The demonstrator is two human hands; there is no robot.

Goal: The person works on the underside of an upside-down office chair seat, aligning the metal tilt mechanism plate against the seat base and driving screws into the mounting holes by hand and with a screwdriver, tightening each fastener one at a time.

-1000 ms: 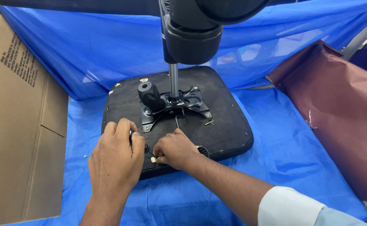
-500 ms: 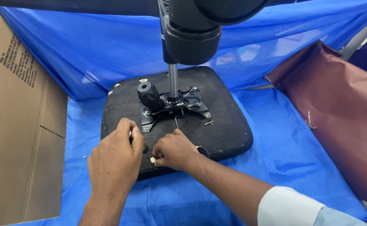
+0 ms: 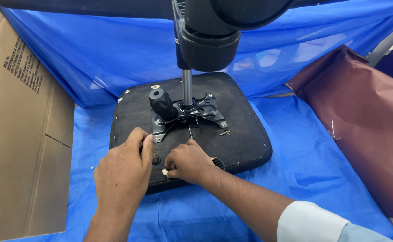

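Lower centre of frame: our left hand (image 3: 123,172) lies palm-down on the near edge of the black seat pan (image 3: 245,134), fingers curled together, thumb up toward the bracket; whether it grips anything beneath we cannot tell. Just right of it, our right hand (image 3: 185,162) is pinched shut on a small screw or fastener (image 3: 164,171) at the seat's near edge; the piece is largely hidden.

We judge the fastener tiny, hard and easily dropped: take it at the head with fingertips. The seat looks heavy and stiff, its covering soft; best lifted by the rim.

Mid-frame: a metal mounting plate (image 3: 207,110) with a black knob (image 3: 160,102), a steel column (image 3: 187,87) rising from it, and a loose screw (image 3: 224,132) beside it.

Beyond: blue sheeting (image 3: 93,58). Left edge: cardboard box (image 3: 17,148). Right: maroon panel (image 3: 362,121).
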